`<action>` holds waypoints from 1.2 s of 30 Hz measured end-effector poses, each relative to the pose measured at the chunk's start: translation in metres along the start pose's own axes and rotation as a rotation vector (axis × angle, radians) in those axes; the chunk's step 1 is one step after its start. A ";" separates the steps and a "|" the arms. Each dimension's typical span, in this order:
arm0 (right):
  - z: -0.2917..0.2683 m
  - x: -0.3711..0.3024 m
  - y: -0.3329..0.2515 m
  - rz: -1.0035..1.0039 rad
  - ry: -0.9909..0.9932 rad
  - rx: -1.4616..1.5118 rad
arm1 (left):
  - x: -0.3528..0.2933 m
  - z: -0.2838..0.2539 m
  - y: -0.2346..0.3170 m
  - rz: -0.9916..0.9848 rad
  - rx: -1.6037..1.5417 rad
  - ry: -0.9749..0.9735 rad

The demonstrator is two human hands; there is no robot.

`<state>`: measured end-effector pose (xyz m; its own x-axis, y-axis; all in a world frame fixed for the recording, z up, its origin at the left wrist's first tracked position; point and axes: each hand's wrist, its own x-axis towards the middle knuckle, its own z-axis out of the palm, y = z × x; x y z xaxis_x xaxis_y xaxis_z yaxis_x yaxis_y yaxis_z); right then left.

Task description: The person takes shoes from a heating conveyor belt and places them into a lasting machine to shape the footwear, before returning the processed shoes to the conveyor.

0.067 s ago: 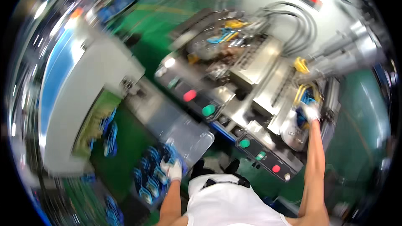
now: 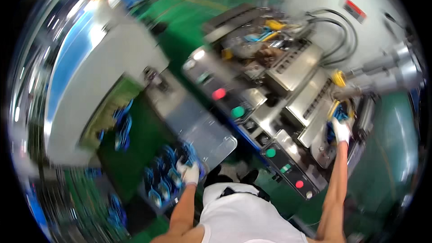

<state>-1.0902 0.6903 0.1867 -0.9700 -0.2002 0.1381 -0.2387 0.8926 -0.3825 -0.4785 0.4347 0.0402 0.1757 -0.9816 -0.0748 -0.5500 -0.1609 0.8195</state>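
From my end, the largest thing I see is the metal machine [image 2: 292, 69] ahead and to the right, next the white cabinet [image 2: 121, 49] at left, then the grey desk [image 2: 204, 137] between them. Just beside the desk's near end lies a pile of pieces [image 2: 164, 177], blue and black, slim and curved, packed side by side. My left hand [image 2: 190, 173], white-gloved, is at the pile's right side; I cannot tell whether its grip is apart or clamped on a piece. My right hand [image 2: 343, 130], also gloved, is at a blue piece [image 2: 340, 112] in the machine's right-hand station; blur hides whether its grip is together.

Against a moment ago, most of the scene sits further right in my view, while both hands stay at the same things.

The pile's long axes seem to slant from upper left to lower right; the blue piece seems to run from upper right to lower left. Which end is its front, I cannot tell.
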 end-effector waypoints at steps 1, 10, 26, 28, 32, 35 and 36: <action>-0.011 -0.044 -0.026 0.070 -0.134 0.282 | 0.016 -0.014 -0.011 0.044 -0.018 -0.149; 0.146 -0.267 -0.077 -0.916 -0.103 -0.887 | 0.038 -0.119 -0.009 0.326 0.100 0.040; 0.290 -0.524 -0.299 -0.802 -0.766 -0.175 | 0.137 -0.108 -0.074 -0.122 -0.029 -0.415; 0.272 -0.516 -0.317 -0.451 -0.850 0.373 | 0.154 -0.114 -0.071 -0.012 0.012 -0.250; 0.195 -0.514 -0.306 0.405 -0.974 0.907 | 0.163 -0.113 -0.037 0.141 -0.002 -0.523; 0.115 -0.521 -0.287 0.502 -0.712 0.881 | 0.121 -0.091 0.020 0.236 0.007 -0.861; 0.084 -0.521 -0.275 0.481 -0.549 0.834 | 0.096 -0.078 0.033 0.344 -0.071 -0.923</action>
<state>-0.5226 0.5151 0.1437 -0.8097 -0.2420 -0.5347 0.4118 0.4149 -0.8113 -0.4160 0.3435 0.1045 -0.7075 -0.6732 -0.2150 -0.3961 0.1257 0.9096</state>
